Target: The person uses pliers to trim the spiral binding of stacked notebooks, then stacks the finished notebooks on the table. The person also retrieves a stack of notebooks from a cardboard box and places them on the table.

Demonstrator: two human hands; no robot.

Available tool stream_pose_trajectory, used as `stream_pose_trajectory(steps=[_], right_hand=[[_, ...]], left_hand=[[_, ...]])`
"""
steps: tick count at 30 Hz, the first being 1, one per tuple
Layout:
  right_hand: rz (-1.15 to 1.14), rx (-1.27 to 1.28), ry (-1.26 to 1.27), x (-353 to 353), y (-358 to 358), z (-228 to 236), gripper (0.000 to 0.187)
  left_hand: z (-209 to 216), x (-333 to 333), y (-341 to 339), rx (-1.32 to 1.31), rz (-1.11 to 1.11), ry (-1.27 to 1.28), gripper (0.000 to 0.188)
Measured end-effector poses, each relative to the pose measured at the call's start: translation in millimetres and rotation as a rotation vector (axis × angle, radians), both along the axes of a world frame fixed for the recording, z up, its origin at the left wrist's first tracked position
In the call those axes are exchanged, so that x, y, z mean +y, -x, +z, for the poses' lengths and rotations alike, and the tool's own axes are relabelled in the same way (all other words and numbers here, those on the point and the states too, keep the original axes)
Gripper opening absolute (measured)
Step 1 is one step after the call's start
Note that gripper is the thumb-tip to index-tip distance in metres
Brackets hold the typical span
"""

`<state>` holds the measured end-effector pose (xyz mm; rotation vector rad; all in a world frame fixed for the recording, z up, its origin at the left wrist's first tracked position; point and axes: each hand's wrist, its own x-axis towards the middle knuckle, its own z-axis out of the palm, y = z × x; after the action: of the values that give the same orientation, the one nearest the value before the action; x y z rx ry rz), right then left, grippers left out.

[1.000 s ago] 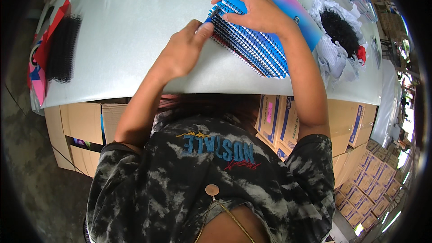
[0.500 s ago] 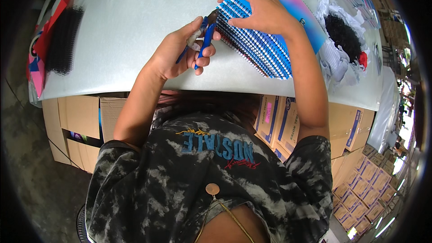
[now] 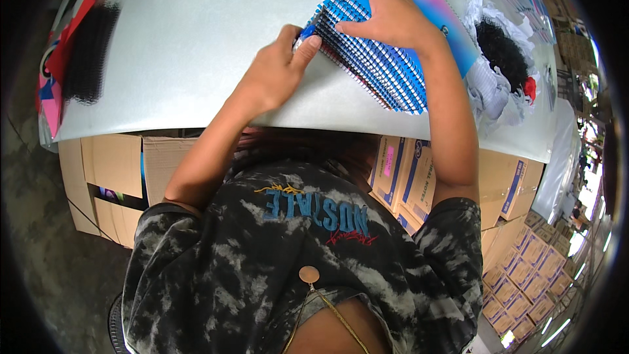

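Note:
My left hand [image 3: 276, 71] is closed around blue-handled pliers [image 3: 308, 31], mostly hidden in the grip. The dark jaws touch the black coil ends at the far left corner of a stack of spiral notebooks [image 3: 386, 65]. Those notebooks are blue, with rows of bindings fanned along the left side. My right hand [image 3: 386, 12] lies over the top of the stack, fingers curled across the far end and thumb pressed on the bindings. Under its wrist, to the right, is a pink-and-blue notebook cover [image 3: 442, 16].
A bundle of black plastic coils [image 3: 93, 52] lies at the left beside red and pink sheets [image 3: 62, 69]. Crumpled white wrapping [image 3: 488, 82] holds tangled black coil scraps [image 3: 501, 46] at the right. Cardboard boxes [image 3: 108, 164] stand below the white table's [image 3: 196, 46] near edge.
My left hand has rolled over, its back now facing up, and its fingers have closed the spread pliers handles. The jaws stay at the stack's corner. My right hand has barely shifted.

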<state>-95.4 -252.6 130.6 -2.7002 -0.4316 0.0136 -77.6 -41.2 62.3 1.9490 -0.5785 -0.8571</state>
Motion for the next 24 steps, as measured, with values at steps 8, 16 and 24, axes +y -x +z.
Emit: stream_pose_trajectory(steps=[8,16,24], right_hand=[[-0.018,0.009,0.014,2.5,0.9,2.5,0.044],[-0.01,-0.017,0.011,0.0,0.7,-1.1,0.044],[-0.001,0.009,0.002,2.2,1.9,5.0,0.044]], left_hand=[[-17.3,12.0,-12.3,1.34,-0.152,0.827,0.067],[-25.1,15.8,-23.8,1.235,-0.201,0.795,0.059],[-7.0,6.1,0.3,0.701,0.059,0.368,0.061]])
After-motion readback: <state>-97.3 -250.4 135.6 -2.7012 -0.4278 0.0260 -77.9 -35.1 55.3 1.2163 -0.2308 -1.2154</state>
